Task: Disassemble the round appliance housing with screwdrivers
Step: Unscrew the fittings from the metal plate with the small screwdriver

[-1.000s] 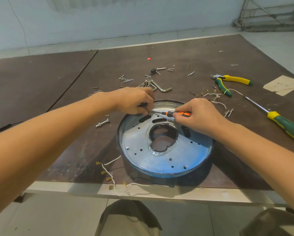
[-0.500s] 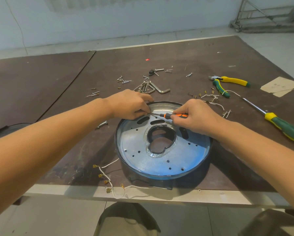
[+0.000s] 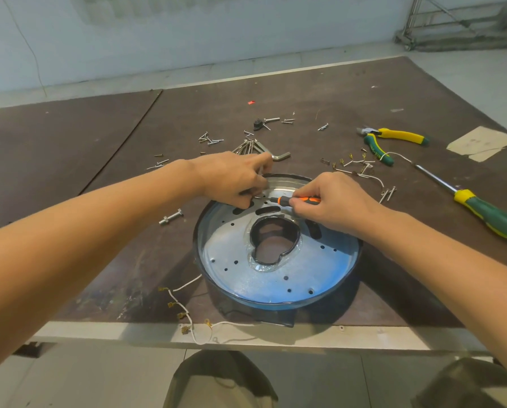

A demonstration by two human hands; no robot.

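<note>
Tiny driver, awkward angle, what could possibly slip

The housing [image 3: 237,278] sits open face up near the front edge of the table [image 3: 364,334]. My right hand [image 3: 337,207] grips the little orange screwdriver [image 3: 303,199], which lies almost flat with its tip aimed at the far rim. My left hand [image 3: 234,178] is bunched up there, and I can't tell from here if it's pinching a screw or just steadying the shaft. At that slant the bit could cam out and jab my left hand, or a freed screw could drop through one of the slots [image 3: 265,211].
</note>
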